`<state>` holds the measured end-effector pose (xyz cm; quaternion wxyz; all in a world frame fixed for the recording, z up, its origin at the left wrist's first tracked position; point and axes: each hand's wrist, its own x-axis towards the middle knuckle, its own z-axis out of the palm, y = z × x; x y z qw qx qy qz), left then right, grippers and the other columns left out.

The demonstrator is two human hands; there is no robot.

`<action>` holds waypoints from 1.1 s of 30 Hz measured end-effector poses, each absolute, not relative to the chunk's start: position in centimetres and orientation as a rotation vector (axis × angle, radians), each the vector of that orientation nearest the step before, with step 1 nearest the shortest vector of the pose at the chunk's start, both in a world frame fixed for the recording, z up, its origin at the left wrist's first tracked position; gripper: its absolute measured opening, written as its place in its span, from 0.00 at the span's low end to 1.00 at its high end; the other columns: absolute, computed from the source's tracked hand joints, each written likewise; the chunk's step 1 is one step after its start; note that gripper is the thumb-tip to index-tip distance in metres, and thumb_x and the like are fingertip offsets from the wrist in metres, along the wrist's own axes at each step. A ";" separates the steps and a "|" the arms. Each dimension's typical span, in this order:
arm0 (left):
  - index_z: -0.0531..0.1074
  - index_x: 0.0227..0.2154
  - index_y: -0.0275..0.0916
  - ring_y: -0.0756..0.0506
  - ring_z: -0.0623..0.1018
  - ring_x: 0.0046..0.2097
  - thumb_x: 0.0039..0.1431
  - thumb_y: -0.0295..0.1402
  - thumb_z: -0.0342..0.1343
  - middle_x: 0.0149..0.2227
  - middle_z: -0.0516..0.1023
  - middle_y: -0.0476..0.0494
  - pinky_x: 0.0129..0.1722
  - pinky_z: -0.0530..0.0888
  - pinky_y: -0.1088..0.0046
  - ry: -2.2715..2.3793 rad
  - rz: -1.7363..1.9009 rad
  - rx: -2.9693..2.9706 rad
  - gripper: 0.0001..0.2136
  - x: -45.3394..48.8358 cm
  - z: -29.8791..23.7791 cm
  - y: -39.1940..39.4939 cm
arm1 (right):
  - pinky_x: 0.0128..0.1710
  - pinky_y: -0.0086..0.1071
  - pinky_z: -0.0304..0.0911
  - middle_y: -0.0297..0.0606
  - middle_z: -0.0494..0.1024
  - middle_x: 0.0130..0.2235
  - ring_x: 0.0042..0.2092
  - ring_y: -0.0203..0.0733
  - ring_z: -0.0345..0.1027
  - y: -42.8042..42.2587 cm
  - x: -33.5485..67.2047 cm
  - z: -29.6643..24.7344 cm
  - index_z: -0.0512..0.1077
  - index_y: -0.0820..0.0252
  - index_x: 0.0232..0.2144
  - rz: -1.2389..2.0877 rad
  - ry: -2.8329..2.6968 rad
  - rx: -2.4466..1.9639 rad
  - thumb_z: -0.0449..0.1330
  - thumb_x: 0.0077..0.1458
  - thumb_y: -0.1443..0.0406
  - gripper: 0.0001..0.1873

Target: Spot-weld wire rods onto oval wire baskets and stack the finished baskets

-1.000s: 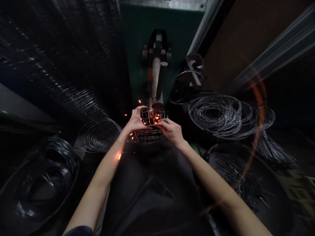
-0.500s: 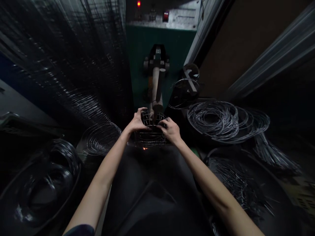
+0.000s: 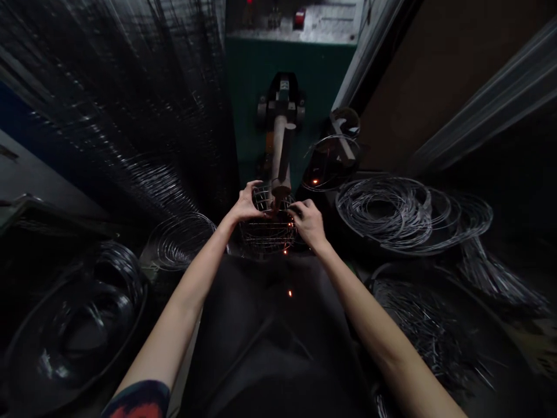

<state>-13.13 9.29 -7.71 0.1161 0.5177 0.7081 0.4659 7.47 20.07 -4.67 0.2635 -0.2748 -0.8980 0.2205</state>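
My left hand [image 3: 246, 206] and my right hand [image 3: 308, 222] both grip a small round wire basket [image 3: 268, 232], one on each side of its rim. The basket sits under the brown electrode arm [image 3: 279, 157] of a green welding machine [image 3: 287, 75], and the arm's tip touches the top wires. A few orange sparks glow at the basket and on the dark apron [image 3: 270, 331] below it. Fingers of both hands curl round the wires.
A heap of wire rings [image 3: 404, 212] lies to the right, with loose short wires [image 3: 422, 325] nearer me. More rings [image 3: 180, 238] lie left of the basket, and dark coils [image 3: 73, 325] at far left. Stacked wire mesh [image 3: 130, 104] rises on the left.
The heavy spray of sparks from a second ago has died down to a few glowing specks. Both hands have stayed on the basket, shifting slightly on its rim.
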 end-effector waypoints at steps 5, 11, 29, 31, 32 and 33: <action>0.40 0.65 0.44 0.28 0.49 0.66 0.27 0.47 0.74 0.66 0.43 0.31 0.63 0.50 0.44 2.011 1.367 1.456 0.63 -14.1 -10.1 5.1 | 0.42 0.35 0.64 0.43 0.76 0.37 0.40 0.43 0.70 19.3 16.2 -4.5 0.73 0.58 0.33 0.836 -2.381 -0.838 0.38 0.64 0.53 0.26; 0.36 0.66 0.43 0.29 0.48 0.67 0.30 0.47 0.73 0.66 0.42 0.29 0.64 0.49 0.46 1.858 1.490 1.243 0.64 -14.0 -14.9 2.6 | 0.36 0.37 0.66 0.43 0.79 0.30 0.35 0.49 0.73 17.7 22.6 -10.8 0.71 0.55 0.26 0.950 -2.753 -1.080 0.43 0.56 0.48 0.25; 0.50 0.59 0.44 0.36 0.63 0.59 0.34 0.40 0.71 0.58 0.58 0.37 0.59 0.63 0.53 2.135 1.549 1.501 0.49 -9.4 -11.4 -1.0 | 0.47 0.37 0.66 0.40 0.79 0.43 0.45 0.45 0.72 14.0 18.5 -5.0 0.76 0.56 0.40 1.561 -2.412 -0.826 0.64 0.47 0.52 0.20; 0.55 0.57 0.43 0.35 0.63 0.58 0.35 0.38 0.71 0.55 0.60 0.38 0.59 0.63 0.52 2.209 1.444 1.600 0.45 -8.2 -9.6 -2.0 | 0.38 0.32 0.67 0.38 0.79 0.35 0.36 0.39 0.72 13.7 15.9 -2.4 0.78 0.58 0.35 1.765 -2.449 -0.795 0.66 0.46 0.53 0.17; 0.56 0.55 0.43 0.35 0.62 0.58 0.35 0.37 0.71 0.55 0.61 0.38 0.58 0.63 0.52 2.232 1.399 1.634 0.42 -7.7 -8.8 -2.2 | 0.31 0.29 0.65 0.37 0.78 0.31 0.30 0.35 0.69 13.8 14.7 -1.6 0.78 0.60 0.34 1.898 -2.443 -0.817 0.66 0.45 0.53 0.17; 0.58 0.54 0.43 0.34 0.62 0.58 0.35 0.36 0.71 0.55 0.60 0.37 0.58 0.64 0.52 2.252 1.356 1.652 0.40 -7.4 -8.2 -2.4 | 0.25 0.26 0.60 0.36 0.77 0.27 0.25 0.32 0.65 14.0 13.7 -1.2 0.78 0.61 0.33 2.030 -2.412 -0.850 0.67 0.44 0.54 0.18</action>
